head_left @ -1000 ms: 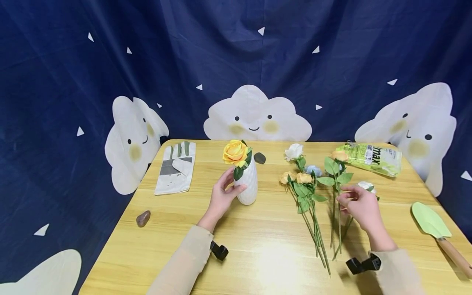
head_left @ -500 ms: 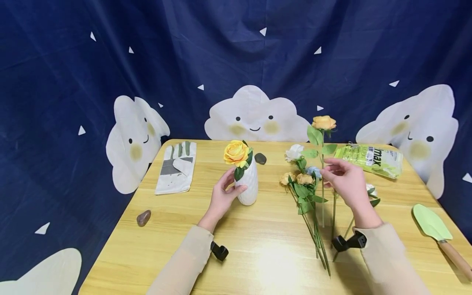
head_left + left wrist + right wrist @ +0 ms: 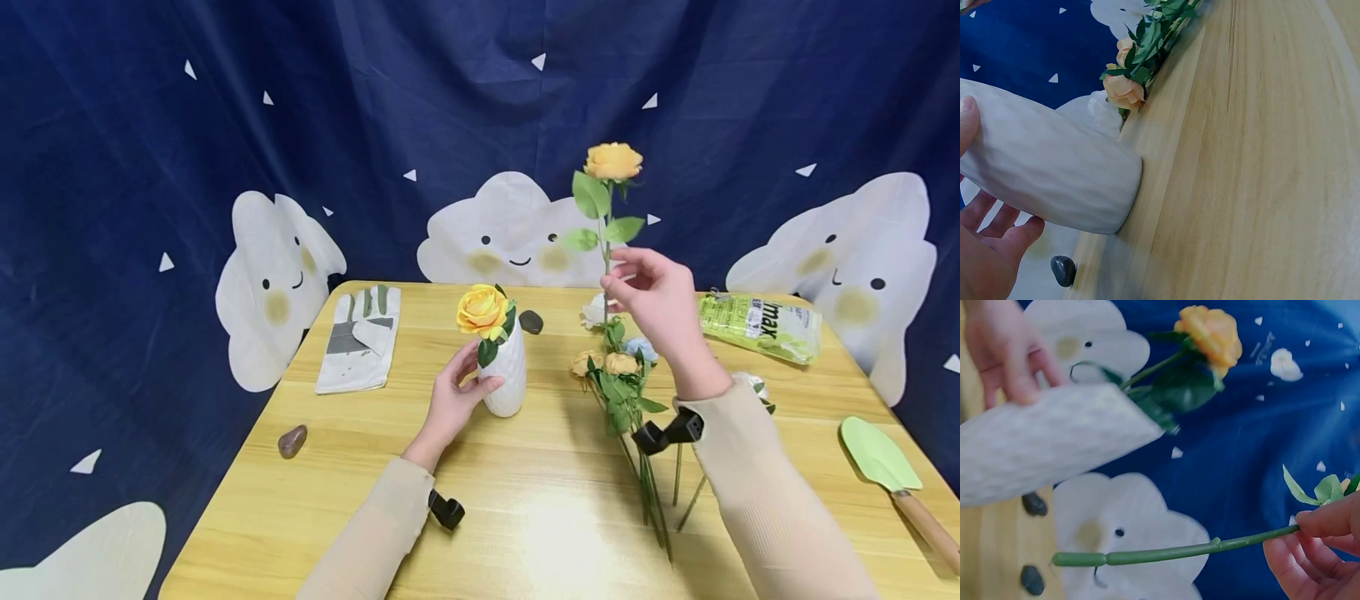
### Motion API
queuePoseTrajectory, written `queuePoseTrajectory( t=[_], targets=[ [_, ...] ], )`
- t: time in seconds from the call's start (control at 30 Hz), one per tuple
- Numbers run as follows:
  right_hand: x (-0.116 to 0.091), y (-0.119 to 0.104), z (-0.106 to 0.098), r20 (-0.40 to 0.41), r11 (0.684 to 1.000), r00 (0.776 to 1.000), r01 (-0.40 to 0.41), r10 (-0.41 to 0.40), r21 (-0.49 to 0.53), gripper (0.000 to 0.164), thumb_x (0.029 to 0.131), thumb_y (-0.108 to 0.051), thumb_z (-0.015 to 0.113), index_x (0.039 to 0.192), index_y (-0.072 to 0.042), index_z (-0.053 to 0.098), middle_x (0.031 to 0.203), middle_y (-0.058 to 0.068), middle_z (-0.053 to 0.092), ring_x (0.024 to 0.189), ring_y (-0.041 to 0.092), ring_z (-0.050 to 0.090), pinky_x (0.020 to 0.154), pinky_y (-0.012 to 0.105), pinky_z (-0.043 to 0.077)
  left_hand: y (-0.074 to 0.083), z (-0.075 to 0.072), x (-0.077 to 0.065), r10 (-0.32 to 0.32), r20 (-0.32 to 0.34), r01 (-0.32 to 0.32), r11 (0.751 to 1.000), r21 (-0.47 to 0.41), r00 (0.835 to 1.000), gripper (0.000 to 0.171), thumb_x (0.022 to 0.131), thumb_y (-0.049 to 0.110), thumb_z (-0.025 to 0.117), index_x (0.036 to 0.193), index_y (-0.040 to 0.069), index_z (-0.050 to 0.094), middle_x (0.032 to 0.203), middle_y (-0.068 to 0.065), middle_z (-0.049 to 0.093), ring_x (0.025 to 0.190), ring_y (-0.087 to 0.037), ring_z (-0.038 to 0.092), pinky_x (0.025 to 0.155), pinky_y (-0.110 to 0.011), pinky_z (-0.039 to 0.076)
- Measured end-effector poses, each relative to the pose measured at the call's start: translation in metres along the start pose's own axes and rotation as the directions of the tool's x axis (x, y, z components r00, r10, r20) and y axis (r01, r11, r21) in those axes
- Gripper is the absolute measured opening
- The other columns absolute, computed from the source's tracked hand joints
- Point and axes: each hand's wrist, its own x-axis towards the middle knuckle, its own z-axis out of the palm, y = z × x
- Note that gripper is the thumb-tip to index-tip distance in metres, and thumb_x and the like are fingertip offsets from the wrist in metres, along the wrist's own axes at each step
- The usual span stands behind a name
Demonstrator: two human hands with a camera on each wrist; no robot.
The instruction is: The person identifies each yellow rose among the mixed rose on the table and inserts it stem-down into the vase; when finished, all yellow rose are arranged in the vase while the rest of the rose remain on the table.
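Peach rose [image 3: 613, 162]: raised over table [image 3: 247, 517], pinched by stem [image 3: 1166, 553] in right hand [image 3: 656, 287]; presumably light, stem fairly stiff, best taken below the leaves [image 3: 591, 196]. Vase [image 3: 507, 375]: stood on table, right of glove [image 3: 360, 342], gripped by left hand [image 3: 457, 387]; likely breakable.

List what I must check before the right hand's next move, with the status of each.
1. Vase standing upright on the table: ok.
2. Left hand gripping the vase: ok.
3. Right hand pinching the orange rose by its stem: ok.
4. Stem's lower end over the vase mouth: not ok, off to one side.
5. Room inside beside the yellow rose: cannot tell, interior hidden.
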Motion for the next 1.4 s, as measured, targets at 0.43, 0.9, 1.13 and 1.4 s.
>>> queuePoseTrajectory(
  t=[0.43,0.9,1.13,1.4],
  targets=[
    [0.039,-0.065,0.05,-0.065,0.952,0.985,0.173,-0.162,0.253,0.025,0.077,0.006,0.068,0.1,-0.002,0.062,0.074,0.008,0.059,0.06,0.02,0.058,0.053,0.027,0.053,0.001,0.001,0.0,0.003,-0.002,-0.003,1.0,0.003,1.0,0.057,0.081,0.004,0.071,0.133,0.002,0.046,0.126,-0.023,0.052,0.113,-0.037,0.049,0.092,-0.051,0.042],
    [0.056,-0.072,0.082,-0.174,0.906,0.958,0.275,-0.229,0.323,0.023,0.079,0.009,0.064,0.1,0.003,0.057,0.076,0.007,0.055,0.063,0.023,0.056,0.054,0.025,0.053,-0.002,0.001,0.001,0.019,0.005,-0.019,1.0,0.009,1.0,0.057,0.081,0.004,0.071,0.132,0.002,0.047,0.127,-0.021,0.052,0.112,-0.038,0.049,0.09,-0.051,0.043],
    [0.049,-0.037,0.098,-0.081,0.94,0.964,0.264,-0.252,0.216,0.024,0.081,0.006,0.065,0.103,0.005,0.056,0.078,0.012,0.057,0.063,0.025,0.056,0.054,0.032,0.054,-0.002,0.0,0.001,0.034,0.005,-0.035,0.999,0.015,0.999,0.058,0.081,0.005,0.072,0.133,0.002,0.047,0.128,-0.019,0.052,0.113,-0.037,0.049,0.091,-0.052,0.043],
    [0.035,-0.018,0.106,0.067,0.98,0.99,0.113,-0.125,0.167,0.025,0.083,0.002,0.066,0.107,0.001,0.057,0.08,0.012,0.057,0.066,0.022,0.056,0.058,0.031,0.055,-0.003,0.0,0.001,0.03,0.005,-0.03,0.999,0.024,1.0,0.057,0.081,0.006,0.071,0.133,0.003,0.047,0.129,-0.017,0.052,0.114,-0.035,0.049,0.091,-0.05,0.043]
  ],
)
